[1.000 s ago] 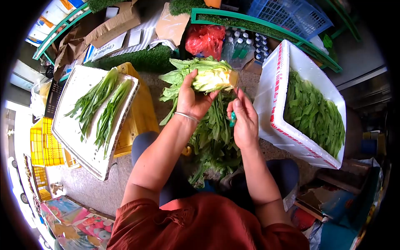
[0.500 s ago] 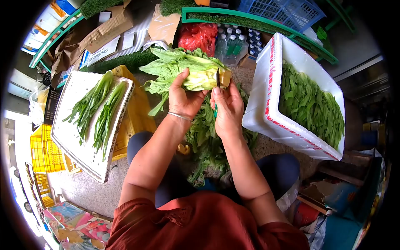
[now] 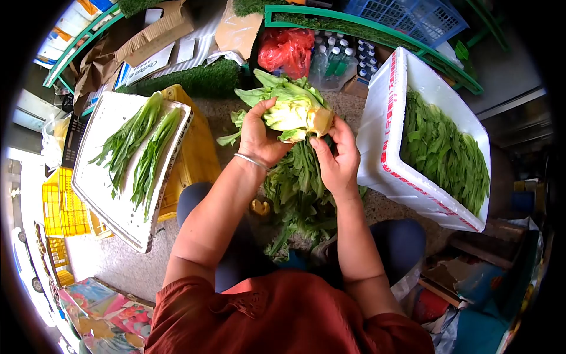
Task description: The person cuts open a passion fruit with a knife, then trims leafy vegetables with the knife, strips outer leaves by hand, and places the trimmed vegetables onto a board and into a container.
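A leafy green vegetable head (image 3: 292, 109) is held up in the middle, its pale cut base facing right. My left hand (image 3: 260, 134) is wrapped round its leafy side from below. At the base, my right hand (image 3: 341, 154) has its fingers closed near a drooping leaf; the knife is not visible. Beneath both hands lies a heap of loose green leaves (image 3: 300, 192) on the floor. Two trimmed bunches (image 3: 132, 138) rest on a white foam lid (image 3: 97, 177) at the left. More greens (image 3: 442, 153) fill a white foam box (image 3: 377, 130) at the right.
Under the lid stands a yellow crate (image 3: 197, 153), with another yellow basket (image 3: 62, 200) farther left. Behind are a red plastic bag (image 3: 287, 50), bottles (image 3: 336, 62), cardboard (image 3: 156, 35) and a green metal rail (image 3: 354, 23). A blue crate (image 3: 413, 20) stands beyond the rail.
The vegetable head has turned so its base points more toward me, and a leaf now hangs from it. My right hand has shifted to the right, and the knife seen before is out of sight.
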Demonstrator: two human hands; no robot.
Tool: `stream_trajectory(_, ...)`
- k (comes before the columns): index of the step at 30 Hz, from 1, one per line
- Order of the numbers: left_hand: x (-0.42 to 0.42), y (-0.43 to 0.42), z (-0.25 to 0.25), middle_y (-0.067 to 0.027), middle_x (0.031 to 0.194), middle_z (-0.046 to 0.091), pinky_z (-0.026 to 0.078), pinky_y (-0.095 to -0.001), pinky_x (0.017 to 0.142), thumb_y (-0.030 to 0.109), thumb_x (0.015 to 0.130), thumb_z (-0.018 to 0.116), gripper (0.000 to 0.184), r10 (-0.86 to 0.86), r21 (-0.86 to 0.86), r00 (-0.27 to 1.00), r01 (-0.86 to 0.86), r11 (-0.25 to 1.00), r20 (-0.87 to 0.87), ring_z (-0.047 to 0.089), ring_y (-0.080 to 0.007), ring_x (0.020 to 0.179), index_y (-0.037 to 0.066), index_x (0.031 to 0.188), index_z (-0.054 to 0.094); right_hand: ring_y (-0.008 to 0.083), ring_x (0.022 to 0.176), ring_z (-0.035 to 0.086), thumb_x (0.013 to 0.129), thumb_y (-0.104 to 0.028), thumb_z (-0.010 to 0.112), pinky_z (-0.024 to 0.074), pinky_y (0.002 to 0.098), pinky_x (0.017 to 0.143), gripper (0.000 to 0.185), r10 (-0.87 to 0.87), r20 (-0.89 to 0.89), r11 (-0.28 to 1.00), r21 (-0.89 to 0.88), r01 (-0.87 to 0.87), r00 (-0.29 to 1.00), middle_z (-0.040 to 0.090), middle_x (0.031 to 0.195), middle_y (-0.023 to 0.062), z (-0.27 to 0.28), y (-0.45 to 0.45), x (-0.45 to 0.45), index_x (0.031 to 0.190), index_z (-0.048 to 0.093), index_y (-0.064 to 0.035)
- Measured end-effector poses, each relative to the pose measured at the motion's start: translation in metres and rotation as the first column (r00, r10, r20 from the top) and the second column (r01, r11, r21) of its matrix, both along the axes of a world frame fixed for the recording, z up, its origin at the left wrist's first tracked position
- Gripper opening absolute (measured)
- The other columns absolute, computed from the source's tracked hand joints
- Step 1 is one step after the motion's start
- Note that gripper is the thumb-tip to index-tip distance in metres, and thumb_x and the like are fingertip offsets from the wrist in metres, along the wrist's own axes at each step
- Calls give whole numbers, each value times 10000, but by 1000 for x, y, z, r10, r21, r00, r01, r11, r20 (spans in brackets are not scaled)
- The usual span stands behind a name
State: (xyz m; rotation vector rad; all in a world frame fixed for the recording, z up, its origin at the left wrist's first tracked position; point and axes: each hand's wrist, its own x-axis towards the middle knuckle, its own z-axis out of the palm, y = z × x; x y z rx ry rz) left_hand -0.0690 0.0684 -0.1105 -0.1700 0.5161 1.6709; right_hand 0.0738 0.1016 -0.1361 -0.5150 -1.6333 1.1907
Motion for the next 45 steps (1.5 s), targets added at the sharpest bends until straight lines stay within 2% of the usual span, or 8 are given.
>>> stream_trajectory(12,-8,-8,-9,-134,1043,596,415,-423,883,221,798,493,326,-196,-79,980,194,978,-19,567,-284,968,16,1048,532,133,842,497,859,-117,535,397,246,730,397,128,-90,968,-207,-145,988,519,1065,100,-19,-6,17,1231,450,-9)
stream_trajectory(14,-15,-8,-15,-133,1024,605,418,-433,880,223,785,508,322,-264,-52,964,262,964,-28,575,-287,949,15,1027,546,47,594,380,877,-149,520,327,187,544,397,83,-546,755,-511,-410,834,511,806,-18,-34,-4,20,1264,442,-102)
stream_trajectory(17,-18,-10,-13,-131,1015,608,417,-444,879,215,771,532,324,-229,-68,971,225,972,-67,581,-287,932,16,1025,550,66,594,353,903,-151,481,321,205,535,389,-114,-537,659,-670,-341,836,370,689,-42,-50,-8,32,1285,410,-129)
stream_trajectory(20,-18,-11,-11,-126,997,610,417,-438,885,182,774,548,298,-249,-97,963,239,966,-107,580,-279,931,15,1021,547,61,542,373,874,-306,530,322,212,503,307,-268,-304,55,-952,-301,914,410,642,-45,-85,-8,46,1086,535,-84)
stream_trajectory(23,-18,-14,-12,-109,944,611,434,-416,869,104,783,566,238,-169,-46,953,163,986,-252,585,-251,894,15,1002,544,56,564,419,823,-360,593,319,207,497,372,-168,-94,371,-928,-26,981,523,734,-22,-58,-20,40,1044,546,-64)
stream_trajectory(28,-16,-12,-15,-107,996,594,440,-408,863,271,823,587,333,-81,-10,951,82,997,-298,573,-249,909,37,1052,525,88,726,509,753,-216,702,438,227,664,369,-264,158,964,74,256,951,557,880,37,-30,-16,17,1005,545,2)
stream_trajectory(38,-17,-14,-15,-101,1074,574,418,-405,902,298,847,559,386,-8,93,941,42,995,-338,552,-244,983,35,1122,501,86,714,576,818,-147,628,461,218,668,204,-120,70,908,-395,138,990,625,800,44,-19,-16,0,907,594,33)
stream_trajectory(45,-19,-13,-18,-111,1059,587,414,-409,903,224,825,582,350,-49,78,965,71,994,-258,559,-252,972,16,1100,522,113,690,585,833,-247,601,294,182,412,234,-263,-208,274,-952,-134,942,594,877,80,-62,-14,5,911,518,-43)
